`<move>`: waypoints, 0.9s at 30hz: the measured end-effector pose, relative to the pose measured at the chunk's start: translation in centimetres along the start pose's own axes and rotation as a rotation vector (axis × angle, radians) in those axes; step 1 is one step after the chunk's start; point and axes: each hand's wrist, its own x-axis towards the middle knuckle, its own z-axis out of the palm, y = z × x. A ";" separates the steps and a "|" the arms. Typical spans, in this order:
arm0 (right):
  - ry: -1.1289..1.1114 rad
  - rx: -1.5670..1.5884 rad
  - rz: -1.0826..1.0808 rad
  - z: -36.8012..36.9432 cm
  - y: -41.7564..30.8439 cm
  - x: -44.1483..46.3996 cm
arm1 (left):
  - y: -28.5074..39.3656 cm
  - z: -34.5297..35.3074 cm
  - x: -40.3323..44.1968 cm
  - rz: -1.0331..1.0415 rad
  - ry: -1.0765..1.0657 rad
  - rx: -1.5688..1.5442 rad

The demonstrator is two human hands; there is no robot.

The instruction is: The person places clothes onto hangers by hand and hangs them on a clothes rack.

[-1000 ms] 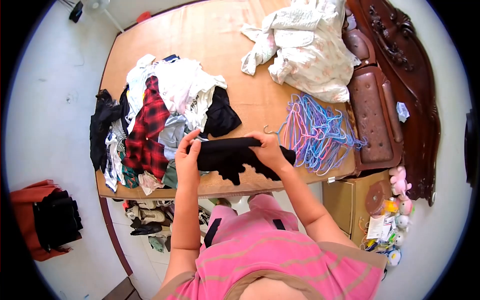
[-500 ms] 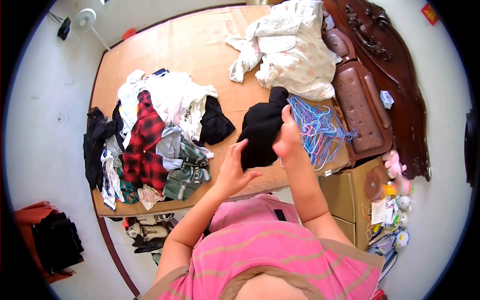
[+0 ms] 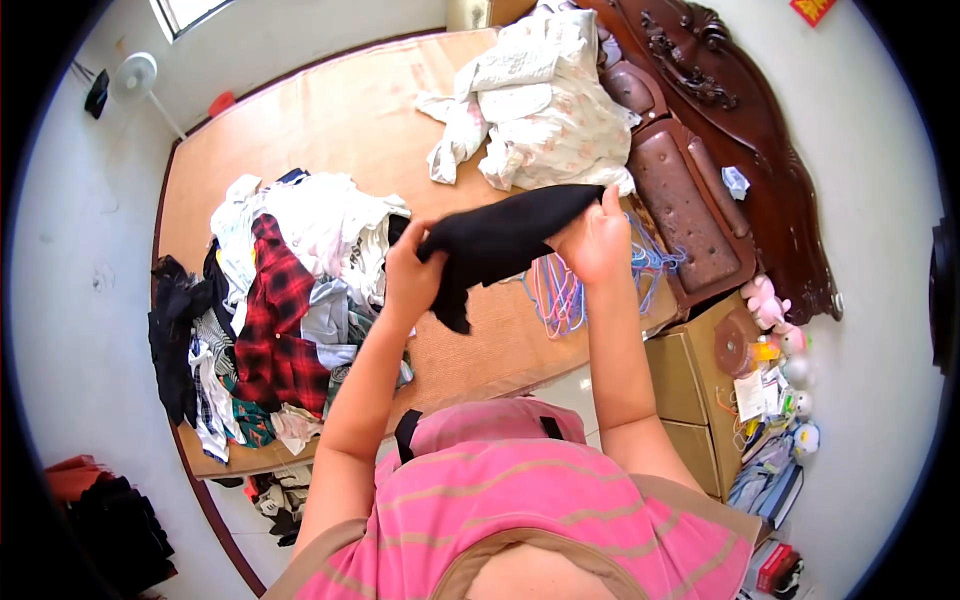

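Note:
A black garment (image 3: 510,232) is stretched between my two hands above the bed mat, its lower left corner hanging down. My left hand (image 3: 413,265) is closed round its left end. At its upper right end my right hand (image 3: 598,235) grips the cloth between thumb and fingers. Behind and below my right hand lie blue and pink hangers (image 3: 556,297), partly hidden. The clothes pile is left of my left hand, with a red plaid shirt (image 3: 278,315) and white garments (image 3: 320,220) in it.
Pale bedding (image 3: 545,110) lies at the far side of the bed mat (image 3: 330,110). A carved headboard with brown padding (image 3: 690,210) stands at the right. Below it is a cabinet (image 3: 680,385) with small items. A fan (image 3: 135,78) stands far left.
The black garment was bunched and is now spread sideways. My left hand has moved up and left and closed on it; my right hand has moved slightly right. The view has shifted.

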 end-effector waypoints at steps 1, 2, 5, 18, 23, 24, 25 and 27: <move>-0.152 0.035 0.044 -0.1 0.1 0.3 | 0.5 -0.3 1.0 0.049 0.023 -0.057; -0.152 0.032 0.038 -0.2 0.3 0.2 | 0.7 -0.6 2.0 -0.170 -0.040 -0.311; 0.020 -0.106 -0.053 -0.2 1.1 0.3 | 2.8 -1.4 3.6 -0.551 -0.071 -0.710; 1.032 -0.487 -0.399 -27.6 -3.2 -1.5 | -2.7 -0.1 -2.8 -0.788 -0.122 -1.206; 1.107 -0.484 -0.020 -37.7 -2.0 -4.1 | -3.5 2.8 -4.1 -0.939 -0.072 -1.031; 1.099 -0.496 0.023 -39.3 -1.3 -3.9 | -3.3 3.5 -4.3 -1.009 0.013 -1.076; 1.104 -0.486 0.033 -40.3 -0.7 -3.7 | -4.0 3.9 -4.9 -1.003 0.021 -0.994; 1.085 -0.531 0.095 -42.4 0.1 -2.9 | -5.0 4.5 -6.2 -1.015 0.081 -0.916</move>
